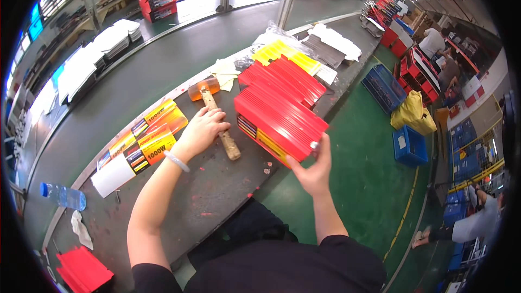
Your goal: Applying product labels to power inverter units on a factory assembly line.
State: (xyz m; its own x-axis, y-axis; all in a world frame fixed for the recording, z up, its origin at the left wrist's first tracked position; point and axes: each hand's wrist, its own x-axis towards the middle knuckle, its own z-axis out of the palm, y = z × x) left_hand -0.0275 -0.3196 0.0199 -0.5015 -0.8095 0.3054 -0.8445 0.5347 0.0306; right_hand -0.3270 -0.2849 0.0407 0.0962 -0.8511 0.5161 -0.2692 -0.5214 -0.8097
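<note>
My left hand (203,130) is closed around the wooden handle of a mallet (229,146) with an amber, translucent head. The mallet lies on or just above the dark workbench; I cannot tell which. My right hand (315,168) grips the near right end of a red finned metal housing (282,122), thumb on its labelled side and fingers round the end. That side carries a yellow and black label. Directly behind it lie more red finned housings (287,78), partly covered by the held one.
Printed orange-yellow label sheets (154,144) lie left of the mallet. A water bottle (64,196) and another red housing (84,270) are farther left. Yellow sheets (282,53) and plastic wrap sit behind. A conveyor belt (146,65) runs beyond; blue crates (410,146) stand on the floor to the right.
</note>
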